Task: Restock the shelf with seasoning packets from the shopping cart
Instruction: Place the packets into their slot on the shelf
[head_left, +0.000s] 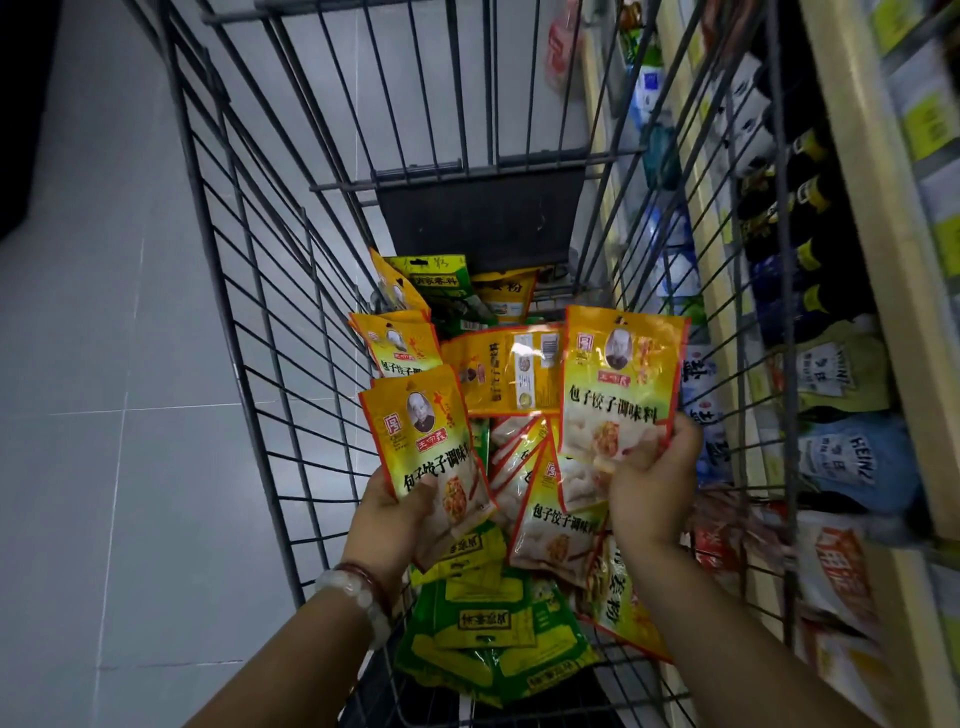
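Left hand (395, 519) and right hand (652, 483) each grasp a yellow packet (426, 441) over the cart (249, 291); many packets left; shelf (883, 260) at 3 o'clock.

Grey tiled floor (93, 415) runs down the left side. On the right, dark bottles (795, 208) with yellow labels stand in a row, Heinz pouches (852, 462) sit just below them, and blue-and-white packs (670, 260) show through the wires. A red-printed bag (563, 49) hangs near the top.
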